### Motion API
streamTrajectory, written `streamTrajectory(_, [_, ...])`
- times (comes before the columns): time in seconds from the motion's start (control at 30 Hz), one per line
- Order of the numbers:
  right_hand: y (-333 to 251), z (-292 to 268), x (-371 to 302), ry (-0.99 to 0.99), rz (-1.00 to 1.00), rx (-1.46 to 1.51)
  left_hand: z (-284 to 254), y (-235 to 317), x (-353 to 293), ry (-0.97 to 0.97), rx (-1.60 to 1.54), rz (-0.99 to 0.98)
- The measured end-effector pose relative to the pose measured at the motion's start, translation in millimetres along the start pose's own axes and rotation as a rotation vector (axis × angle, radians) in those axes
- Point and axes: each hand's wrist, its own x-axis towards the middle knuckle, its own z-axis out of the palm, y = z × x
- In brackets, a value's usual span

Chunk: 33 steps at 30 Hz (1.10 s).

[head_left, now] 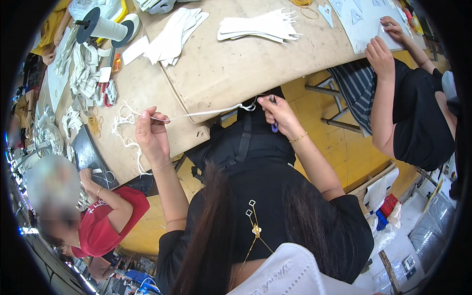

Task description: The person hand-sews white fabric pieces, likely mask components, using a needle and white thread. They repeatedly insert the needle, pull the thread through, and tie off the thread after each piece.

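A white cord (206,113) runs taut between my hands, just off the table's near edge. My left hand (151,135) pinches it between thumb and fingers at its left end. Past those fingers, loose tangled white strands (127,132) trail over the tabletop and hang down beside it. My right hand (279,115) is closed at the cord's other end, where the cord forms a small loop. A small tool with a purple ring handle (274,128) and a dark part also sits in that hand; its exact kind is partly hidden by the fingers.
Stacks of white fabric strips (258,25) lie on the brown table (216,69). A large spool of white band (108,28), red-handled scissors (104,93) and fabric scraps stand to the left. Co-workers sit on both sides, one in a red shirt (113,221). A stool (334,98) stands at right.
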Motion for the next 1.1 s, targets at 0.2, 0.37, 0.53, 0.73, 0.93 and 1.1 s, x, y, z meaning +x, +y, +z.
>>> streamTrajectory(0.2, [7.0,6.9,1.1,0.007,0.148,0.043,-0.3,-1.6,-2.7,0.015,-0.039,-0.016])
streamTrajectory(0.37, [15.2,9.6,6.2,-0.022,-0.191,-0.851,0.8,-0.6,-6.7,0.008,-0.076,-0.025])
streamTrajectory(0.53, [28.3,32.8,8.4,-0.01,-0.862,-1.429,5.8,-0.2,-9.7,0.007,-0.097,-0.051])
streamTrajectory(0.73, [25.7,47.8,33.0,-0.23,-0.681,-1.627,4.2,0.2,-14.0,0.014,-0.078,-0.025])
streamTrajectory(0.93, [-10.8,22.0,11.7,-0.375,-0.432,-1.133,-16.8,9.6,-8.6,0.101,-0.103,0.027])
streamTrajectory(1.1, [-44.4,10.8,-30.9,-0.401,-0.531,-1.172,-28.7,16.8,1.8,0.175,-0.009,0.102])
